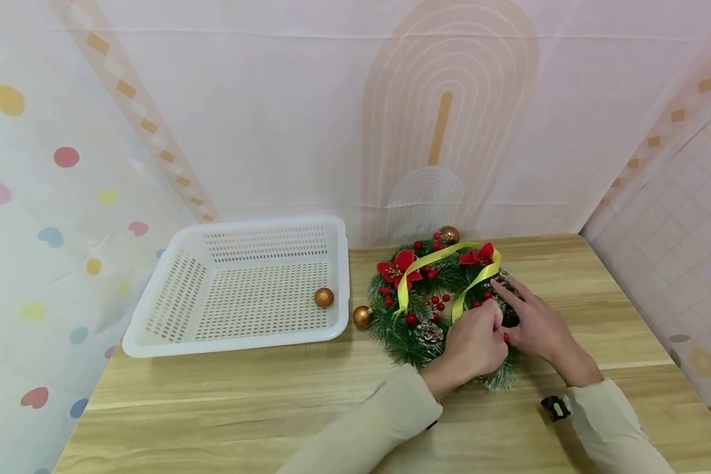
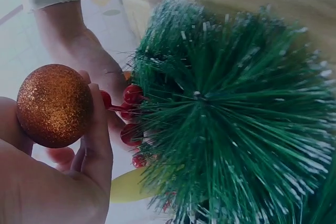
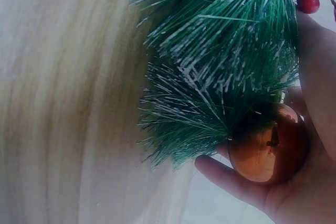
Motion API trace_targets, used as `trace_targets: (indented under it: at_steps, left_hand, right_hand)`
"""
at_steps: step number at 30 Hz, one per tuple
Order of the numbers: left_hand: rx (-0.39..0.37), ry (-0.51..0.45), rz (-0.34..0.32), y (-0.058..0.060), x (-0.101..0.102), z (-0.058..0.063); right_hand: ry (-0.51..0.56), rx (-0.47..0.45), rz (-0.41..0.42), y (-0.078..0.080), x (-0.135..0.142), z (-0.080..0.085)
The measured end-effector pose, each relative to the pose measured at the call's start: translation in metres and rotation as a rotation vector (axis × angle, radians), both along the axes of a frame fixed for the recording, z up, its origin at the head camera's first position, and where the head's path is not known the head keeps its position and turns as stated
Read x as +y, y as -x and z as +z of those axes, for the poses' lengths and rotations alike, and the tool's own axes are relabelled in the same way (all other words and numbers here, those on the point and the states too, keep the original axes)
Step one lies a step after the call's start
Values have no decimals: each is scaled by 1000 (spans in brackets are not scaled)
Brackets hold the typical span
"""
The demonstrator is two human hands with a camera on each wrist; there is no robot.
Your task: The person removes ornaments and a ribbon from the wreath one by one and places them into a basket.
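A green wreath (image 1: 411, 336) lies on the table, trimmed with red flowers (image 1: 399, 266), red berries, pine cones (image 1: 429, 332) and a yellow ribbon (image 1: 447, 253). Over its near right part is my left hand (image 1: 474, 339), pinching a glittery copper ball (image 2: 55, 106) between thumb and fingers; the head view hides this ball. Beside it, my right hand (image 1: 539, 326) reaches onto the wreath's right side. A shiny copper ball (image 3: 270, 142) sits against the green needles (image 3: 226, 40), with the thumb and fingers of that hand around it. Whether this ball is fastened I cannot tell.
To the left stands a white slotted basket (image 1: 237, 345) with one copper ball (image 1: 323, 297) inside. Copper balls also sit at the wreath's left edge (image 1: 363, 317) and back edge (image 1: 448, 235). Patterned curtain (image 1: 284, 125) closes off the table's back and sides.
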State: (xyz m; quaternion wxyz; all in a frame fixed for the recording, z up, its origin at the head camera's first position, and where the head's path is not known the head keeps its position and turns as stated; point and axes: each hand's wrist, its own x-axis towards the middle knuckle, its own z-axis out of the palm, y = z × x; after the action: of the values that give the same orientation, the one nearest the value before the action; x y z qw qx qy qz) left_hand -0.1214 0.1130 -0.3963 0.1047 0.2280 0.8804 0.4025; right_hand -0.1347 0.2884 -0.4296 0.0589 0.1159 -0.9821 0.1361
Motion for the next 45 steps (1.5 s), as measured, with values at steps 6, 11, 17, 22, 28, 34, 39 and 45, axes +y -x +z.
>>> trace_targets:
  at_steps: [6, 11, 17, 22, 28, 34, 39, 45]
  left_hand:
    - [-42, -18, -2, -1, -4, -5]
    - [-80, -116, -2, -1, -10, -11]
    - [-184, -240, 25, -1, -14, -15]
    - [-192, -266, 51, -1, -15, -15]
    - [-178, -246, 52, -1, -16, -16]
    - [-180, -231, 48, -3, -17, -13]
    - [-200, -196, 62, -4, -16, -6]
    - [-230, -176, 85, -3, -15, 5]
  right_hand:
    - [89, -75, 83, -1, 5, 6]
    - [236, -194, 158, -2, 13, 15]
    - [373, -333, 218, 1, 24, 20]
    - [405, -379, 249, 3, 32, 19]
    - [382, -370, 237, 4, 32, 18]
    - [344, -338, 238, 4, 27, 17]
    - [319, -311, 240, 4, 24, 17]
    - [265, -260, 210, 1, 21, 17]
